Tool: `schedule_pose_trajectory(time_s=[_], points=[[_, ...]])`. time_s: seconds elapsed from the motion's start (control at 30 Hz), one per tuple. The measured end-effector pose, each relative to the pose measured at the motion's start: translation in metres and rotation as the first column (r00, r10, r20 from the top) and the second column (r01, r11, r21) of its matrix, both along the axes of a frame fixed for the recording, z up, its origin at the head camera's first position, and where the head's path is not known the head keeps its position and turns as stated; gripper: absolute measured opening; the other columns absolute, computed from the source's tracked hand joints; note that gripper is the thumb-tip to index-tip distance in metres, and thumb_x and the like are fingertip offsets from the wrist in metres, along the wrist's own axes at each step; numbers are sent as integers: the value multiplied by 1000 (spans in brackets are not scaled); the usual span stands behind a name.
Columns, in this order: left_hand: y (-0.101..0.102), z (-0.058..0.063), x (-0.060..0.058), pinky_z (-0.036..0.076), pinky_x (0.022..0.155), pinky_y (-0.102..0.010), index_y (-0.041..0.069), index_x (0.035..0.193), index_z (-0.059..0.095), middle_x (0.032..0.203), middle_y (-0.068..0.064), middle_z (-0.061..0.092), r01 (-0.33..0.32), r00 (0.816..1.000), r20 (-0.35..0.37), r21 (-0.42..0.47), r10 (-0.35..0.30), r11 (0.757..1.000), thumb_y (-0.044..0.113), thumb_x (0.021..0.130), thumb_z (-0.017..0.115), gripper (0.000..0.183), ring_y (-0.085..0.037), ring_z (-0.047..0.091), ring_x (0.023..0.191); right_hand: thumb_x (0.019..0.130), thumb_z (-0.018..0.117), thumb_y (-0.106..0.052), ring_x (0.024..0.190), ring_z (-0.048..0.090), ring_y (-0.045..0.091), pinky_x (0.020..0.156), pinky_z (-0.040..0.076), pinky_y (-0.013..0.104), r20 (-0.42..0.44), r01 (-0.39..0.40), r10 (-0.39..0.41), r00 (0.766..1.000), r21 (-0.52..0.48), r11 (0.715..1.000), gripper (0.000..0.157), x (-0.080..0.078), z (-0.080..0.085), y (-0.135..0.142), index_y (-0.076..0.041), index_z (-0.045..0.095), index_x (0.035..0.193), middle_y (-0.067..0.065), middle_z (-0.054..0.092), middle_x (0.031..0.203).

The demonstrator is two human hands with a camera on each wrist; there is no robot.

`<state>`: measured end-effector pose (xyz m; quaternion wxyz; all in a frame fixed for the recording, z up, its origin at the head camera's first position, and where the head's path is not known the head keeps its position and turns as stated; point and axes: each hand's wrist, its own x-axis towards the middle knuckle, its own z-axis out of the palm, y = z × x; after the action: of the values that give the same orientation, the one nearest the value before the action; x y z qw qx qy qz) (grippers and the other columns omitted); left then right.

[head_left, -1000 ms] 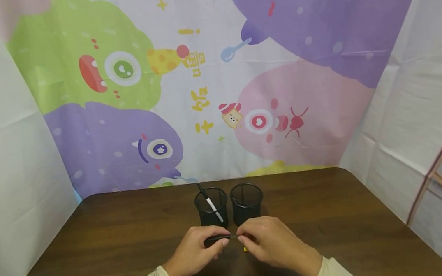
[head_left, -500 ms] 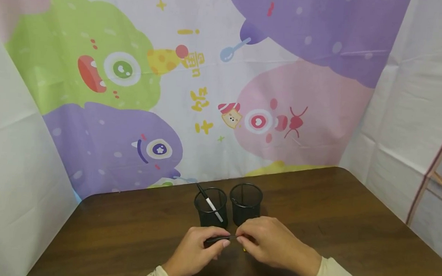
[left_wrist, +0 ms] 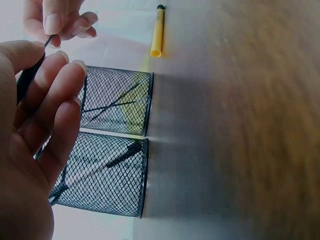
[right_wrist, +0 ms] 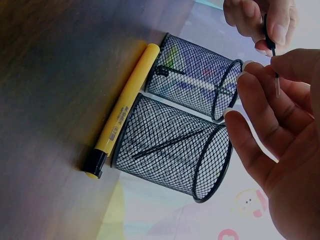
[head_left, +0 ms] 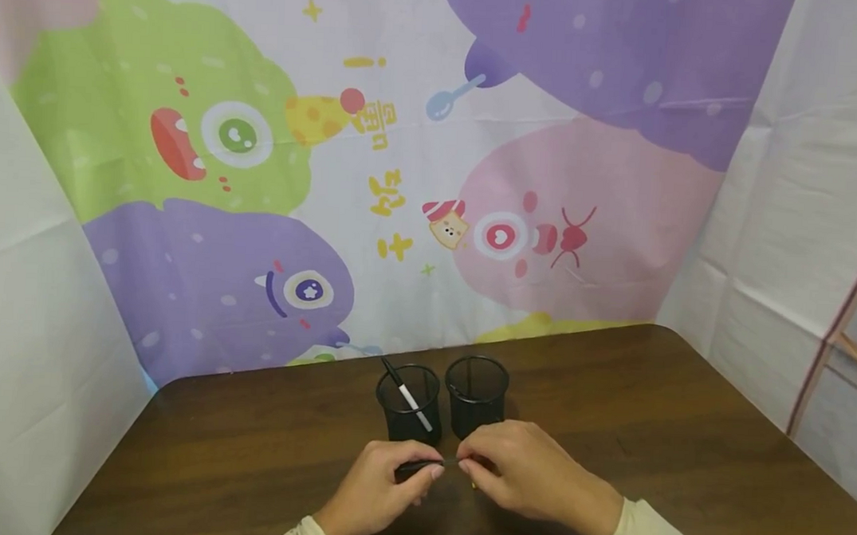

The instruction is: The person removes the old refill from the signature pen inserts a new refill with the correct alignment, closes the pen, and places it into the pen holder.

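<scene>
Barely anything shifted since the earlier frame: both hands keep their places, and the yellow sliver below the right hand shows slightly less.

Item: slender black piece (right_wrist: pixel 270 40), held between the two hands in front of the cups; thin shaft, pale end.
Left hand (head_left: pixel 383 483): fingers pinching the black body.
Right hand (head_left: pixel 538 472): fingers pinching the shaft.
Item: left mesh cup (head_left: pixel 401 427), black, upright; holds a black-and-white pen (head_left: pixel 410 398), leaning.
Item: right mesh cup (head_left: pixel 466 419), black, upright, just beside it.
Item: yellow marker (right_wrist: pixel 126 102), black-ended, lying on the worktop (head_left: pixel 248 459) near the cups' bases.
Backdrop (head_left: pixel 590 187): cartoon-printed cloth.
</scene>
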<state>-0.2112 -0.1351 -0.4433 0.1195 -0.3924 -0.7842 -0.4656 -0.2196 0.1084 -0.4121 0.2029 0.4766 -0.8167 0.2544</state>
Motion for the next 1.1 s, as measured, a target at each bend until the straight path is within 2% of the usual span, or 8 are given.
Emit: schedule_pose_trajectory(time_s=[0.17, 0.37, 0.57, 0.67, 0.77, 0.87, 1.0, 1.1], points=[[-1, 0, 0, 54, 53, -22, 17, 102, 71, 72, 9, 63, -1, 1000, 2, 8, 1, 1000, 16, 99, 66, 6, 5, 58, 57, 94, 71, -16, 69, 52, -8, 64, 47, 13, 4, 4, -4, 1000, 4, 1000, 3, 0, 0, 0, -18, 73, 93, -18, 63, 82], [-1, 1, 0, 56, 51, -27, 15, 101, 70, 72, 1, 66, -11, 999, 52, 21, 10, 1000, 17, 100, 65, 6, 1, 59, 57, 94, 70, -16, 69, 52, -8, 64, 48, 12, 15, 1, -1, 1000, -6, 1000, 4, 0, 0, 0, -17, 73, 92, -17, 63, 81], [-1, 0, -1, 55, 50, -30, 10, 101, 69, 71, 5, 64, 2, 999, 47, 32, -3, 1000, 12, 99, 65, 5, 2, 59, 56, 95, 69, -17, 69, 52, -9, 65, 48, 14, 3, 5, -5, 1000, -10, 1000, 5, -1, 0, 0, -19, 73, 92, -19, 62, 81], [-1, 0, -1, 56, 52, -29, 9, 107, 70, 72, 6, 64, -4, 999, 44, 32, 2, 999, 13, 99, 65, 10, 2, 58, 55, 95, 69, -17, 69, 52, -9, 64, 48, 13, -1, 4, -4, 1000, -15, 1000, 5, -1, 0, 0, -19, 73, 92, -19, 62, 81], [-2, 0, -1, 56, 55, -29, 12, 112, 72, 73, 3, 65, -18, 998, 58, 31, 16, 999, 16, 100, 65, 15, 1, 59, 54, 95, 69, -17, 69, 52, -9, 64, 48, 14, -12, 3, -3, 1000, -19, 1000, 5, -1, 0, 0, -19, 73, 92, -20, 62, 81], [-3, 0, -1, 58, 59, -30, 14, 112, 74, 72, -2, 66, -24, 993, 116, 54, 18, 998, 18, 99, 66, 15, -4, 61, 54, 95, 69, -16, 70, 53, -9, 65, 49, 14, -17, 6, -6, 1000, -22, 1000, 5, -1, -1, 0, -19, 73, 92, -19, 62, 82], [-5, 0, 0, 58, 63, -32, 7, 108, 74, 67, -5, 66, -31, 973, 230, 94, 8, 995, 19, 99, 67, 17, -11, 63, 54, 95, 69, -16, 70, 52, -9, 65, 48, 14, -7, 5, -6, 1000, -23, 1000, 5, -1, -1, 0, -19, 73, 92, -20, 61, 81], [-6, 1, 1, 58, 63, -32, 4, 107, 73, 65, -5, 66, -44, 959, 282, 102, 14, 994, 20, 98, 67, 19, -13, 64, 54, 95, 69, -17, 69, 52, -9, 65, 48, 14, -7, 7, -8, 1000, -20, 1000, 6, -1, -1, -1, -19, 73, 92, -20, 61, 80]])
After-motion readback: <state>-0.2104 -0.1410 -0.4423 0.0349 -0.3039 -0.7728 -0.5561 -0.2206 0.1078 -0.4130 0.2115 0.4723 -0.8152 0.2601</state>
